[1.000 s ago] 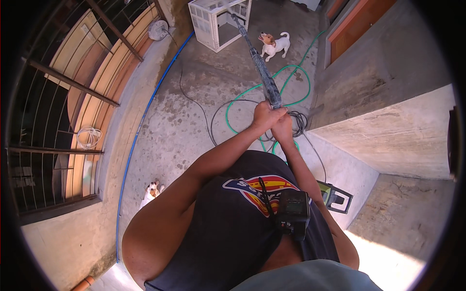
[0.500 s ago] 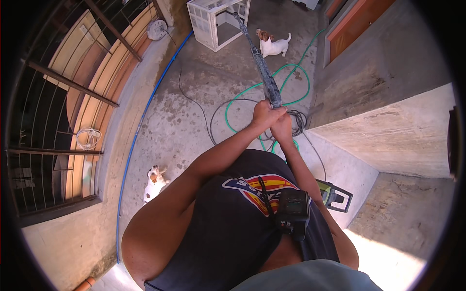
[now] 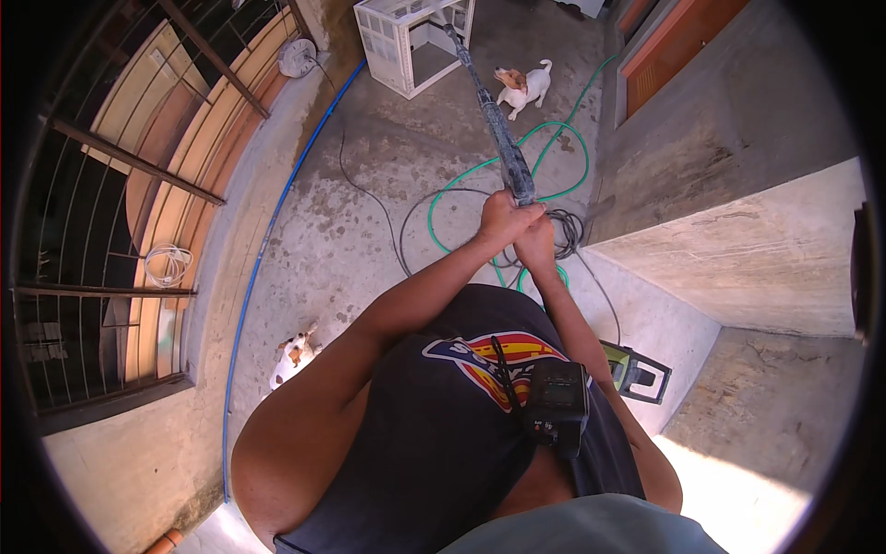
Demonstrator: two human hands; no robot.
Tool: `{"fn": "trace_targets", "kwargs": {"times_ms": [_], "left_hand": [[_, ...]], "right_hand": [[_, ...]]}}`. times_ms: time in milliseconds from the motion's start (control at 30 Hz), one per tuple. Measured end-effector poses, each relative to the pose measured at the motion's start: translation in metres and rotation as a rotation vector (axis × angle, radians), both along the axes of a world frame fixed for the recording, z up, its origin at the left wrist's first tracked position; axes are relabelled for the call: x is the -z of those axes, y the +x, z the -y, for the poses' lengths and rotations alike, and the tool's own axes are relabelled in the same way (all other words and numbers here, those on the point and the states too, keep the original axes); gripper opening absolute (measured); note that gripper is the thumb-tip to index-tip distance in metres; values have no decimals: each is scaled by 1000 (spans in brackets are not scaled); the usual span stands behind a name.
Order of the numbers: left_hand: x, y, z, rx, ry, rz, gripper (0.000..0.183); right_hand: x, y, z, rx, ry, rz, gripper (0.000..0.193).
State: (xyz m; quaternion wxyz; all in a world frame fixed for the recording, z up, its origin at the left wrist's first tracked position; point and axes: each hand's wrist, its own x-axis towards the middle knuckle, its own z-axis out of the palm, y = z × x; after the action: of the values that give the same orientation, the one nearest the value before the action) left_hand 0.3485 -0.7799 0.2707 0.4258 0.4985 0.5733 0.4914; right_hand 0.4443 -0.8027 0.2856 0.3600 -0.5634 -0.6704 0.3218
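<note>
A long dark pressure washer wand (image 3: 503, 134) slants up and away from me, its tip in front of a white cabinet (image 3: 386, 51) with an open front. My left hand (image 3: 504, 219) is closed round the wand's near end. Just behind and to the right, my right hand (image 3: 535, 242) is closed there too, touching the left. The handle and any trigger are hidden under my fingers. A faint pale streak, perhaps spray, shows beyond the tip at the cabinet's top edge.
A green hose (image 3: 583, 152) and a coiled black hose (image 3: 568, 231) lie on the concrete floor. One white-and-brown dog (image 3: 528, 88) stands near the cabinet, another dog (image 3: 292, 358) at my left. A blue pipe (image 3: 268, 231) runs along the left wall. A green-and-black machine (image 3: 637, 372) stands right.
The far dog has turned and stepped nearer, its head now lower. The dog at my left has shifted slightly downward. My hands and the wand keep nearly the same place.
</note>
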Motion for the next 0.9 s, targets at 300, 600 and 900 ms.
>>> {"fn": "trace_targets", "kwargs": {"times_ms": [300,600,900], "left_hand": [[-11,1,1,-11,-47,-2,42],[5,2,-1,-72,-99,-89,30],[-28,-10,9,-96,-194,3,37]], "right_hand": [[3,3,-4,20,-5,60,38],[9,6,-10,-81,-14,1,30],[11,3,-18,-147,-101,65,30]]}}
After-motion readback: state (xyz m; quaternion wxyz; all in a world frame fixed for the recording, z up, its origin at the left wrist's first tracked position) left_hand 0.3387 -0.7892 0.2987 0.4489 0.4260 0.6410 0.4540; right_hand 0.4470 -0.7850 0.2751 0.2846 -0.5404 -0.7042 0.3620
